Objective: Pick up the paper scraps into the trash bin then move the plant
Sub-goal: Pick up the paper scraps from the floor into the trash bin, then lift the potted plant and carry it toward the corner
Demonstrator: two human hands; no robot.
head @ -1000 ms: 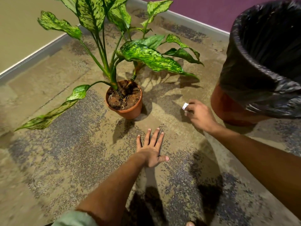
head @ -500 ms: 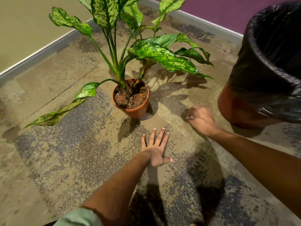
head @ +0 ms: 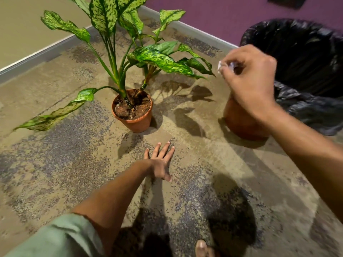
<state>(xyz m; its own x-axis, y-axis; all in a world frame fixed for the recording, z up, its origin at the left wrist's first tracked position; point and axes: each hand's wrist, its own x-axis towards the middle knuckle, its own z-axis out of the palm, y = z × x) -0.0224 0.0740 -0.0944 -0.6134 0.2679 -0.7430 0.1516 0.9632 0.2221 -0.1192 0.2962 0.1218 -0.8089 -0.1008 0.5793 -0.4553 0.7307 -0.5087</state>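
Note:
A green speckled plant [head: 144,58] grows in a terracotta pot [head: 138,123] on the carpet, centre left. The trash bin [head: 243,123] is orange-brown, lined with a black bag [head: 304,58], and stands at the right. My right hand [head: 250,80] is raised beside the bin's left rim, fingers pinched on white paper scraps [head: 221,66] that are partly hidden by the fingers. My left hand [head: 160,162] lies flat on the carpet in front of the pot, fingers spread, holding nothing.
A beige wall with a grey baseboard [head: 37,56] runs along the left, a purple wall [head: 222,13] at the back. Long leaves [head: 53,115] reach out low to the left of the pot. A toe [head: 203,248] shows at the bottom edge.
My right hand has lifted from the carpet with the paper scraps, rising up and right toward the bin's rim. My left hand has stayed flat on the carpet.

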